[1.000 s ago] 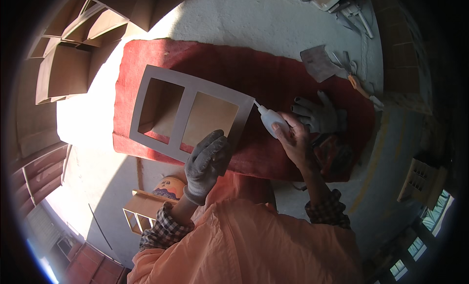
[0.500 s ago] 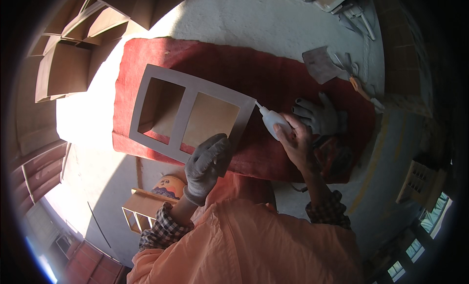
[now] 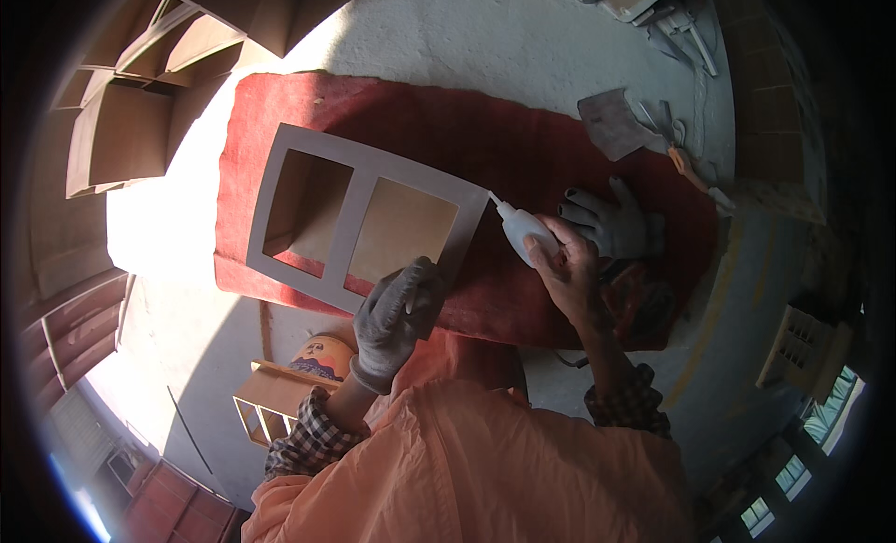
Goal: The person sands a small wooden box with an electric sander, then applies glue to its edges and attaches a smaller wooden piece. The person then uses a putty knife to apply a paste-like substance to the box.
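Note:
A pale grey wooden frame-fronted box (image 3: 341, 235), with two openings, lies at a slant on a red cloth (image 3: 504, 123). My right hand (image 3: 571, 263) is bare and wrapped round a white squeeze bottle (image 3: 525, 233). The bottle's thin nozzle touches or nearly touches the box's far right corner. My left hand (image 3: 387, 324), in a grey glove, is over the near right part of the box front. Its fingers are bent together, with a small pale bit showing between them that I cannot make out.
An empty grey glove (image 3: 607, 221) lies right of the bottle, near a dark red tool (image 3: 635, 300). Sandpaper (image 3: 616, 123) and an orange-handled tool (image 3: 686, 167) lie at the far right. Wooden cabinets (image 3: 131, 132) stand far left; a bucket (image 3: 325, 356) is near left.
My left hand's fingers have shifted slightly, showing more of the small pale bit. The bottle has barely moved, its nozzle still at the box's corner.

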### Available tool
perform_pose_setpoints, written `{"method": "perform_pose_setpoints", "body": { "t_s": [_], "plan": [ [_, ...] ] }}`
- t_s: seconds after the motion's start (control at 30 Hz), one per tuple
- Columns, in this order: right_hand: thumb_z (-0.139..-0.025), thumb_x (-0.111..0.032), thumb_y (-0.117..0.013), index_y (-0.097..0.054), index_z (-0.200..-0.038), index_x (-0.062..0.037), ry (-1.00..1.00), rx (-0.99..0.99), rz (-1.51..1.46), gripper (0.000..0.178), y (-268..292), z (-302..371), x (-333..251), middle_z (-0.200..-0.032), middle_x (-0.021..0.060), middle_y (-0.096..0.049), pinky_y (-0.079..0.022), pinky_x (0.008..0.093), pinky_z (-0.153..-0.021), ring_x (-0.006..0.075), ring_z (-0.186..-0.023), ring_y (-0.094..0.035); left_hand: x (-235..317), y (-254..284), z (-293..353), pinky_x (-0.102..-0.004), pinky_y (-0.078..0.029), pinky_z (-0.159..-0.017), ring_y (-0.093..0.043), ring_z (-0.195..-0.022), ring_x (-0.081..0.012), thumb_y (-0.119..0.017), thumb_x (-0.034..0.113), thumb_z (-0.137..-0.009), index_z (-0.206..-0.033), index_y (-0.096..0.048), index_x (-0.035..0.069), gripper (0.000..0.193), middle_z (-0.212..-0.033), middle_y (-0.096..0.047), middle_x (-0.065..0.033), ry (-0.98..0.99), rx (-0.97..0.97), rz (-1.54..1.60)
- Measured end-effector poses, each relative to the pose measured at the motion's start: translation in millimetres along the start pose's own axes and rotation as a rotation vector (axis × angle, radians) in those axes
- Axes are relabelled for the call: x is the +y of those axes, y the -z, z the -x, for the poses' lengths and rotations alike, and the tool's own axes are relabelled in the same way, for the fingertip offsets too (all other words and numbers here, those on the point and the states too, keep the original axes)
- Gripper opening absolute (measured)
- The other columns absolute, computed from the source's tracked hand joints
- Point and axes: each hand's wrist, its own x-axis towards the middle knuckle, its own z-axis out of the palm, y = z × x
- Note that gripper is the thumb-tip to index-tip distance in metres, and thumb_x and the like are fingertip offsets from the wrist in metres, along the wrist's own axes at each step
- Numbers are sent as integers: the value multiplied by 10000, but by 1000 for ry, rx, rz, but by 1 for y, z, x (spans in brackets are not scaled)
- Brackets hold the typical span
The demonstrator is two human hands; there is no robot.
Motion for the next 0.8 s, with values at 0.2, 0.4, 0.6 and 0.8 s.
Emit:
{"method": "perform_pose_setpoints", "body": {
  "t_s": [0.2, 0.4, 0.6, 0.8],
  "plan": [
    [-959, -191, -720, -677, -1185, 37, -5, 0, 21, 323, 0, 1, 1, -955, 79, -705, -507, 252, -639, 93, -800, -635, -1, 0, 1, -230, -515, -597, -658, -763, -125, -591, -164, -936, -1362, -609, -36, 446, -1180, -686, -158, 15, -12, 10],
    [-960, -207, -719, -679, -1185, 32, -40, -16, 10, 331, 3, 1, -5, -948, 73, -704, -501, 254, -633, 94, -792, -632, -3, 4, 5, -231, -522, -623, -661, -776, -130, -579, -139, -959, -1361, -615, -35, 416, -1216, -674, -164, 69, -48, 117],
    [-959, -215, -720, -684, -1181, 27, -61, 0, 7, 330, 2, 0, -9, -939, 72, -706, -503, 258, -638, 98, -786, -631, -1, 3, 3, -232, -526, -625, -668, -792, -133, -576, -131, -965, -1353, -621, -34, 402, -1245, -665, -171, 49, -46, 79],
    [-962, -211, -716, -681, -1188, 25, -84, -11, -32, 328, 2, 0, -16, -951, 75, -710, -510, 264, -650, 99, -794, -633, -4, 2, 6, -240, -530, -620, -676, -793, -139, -585, -134, -958, -1347, -629, -26, 406, -1261, -665, -181, 63, -34, 92]
  ]
}}
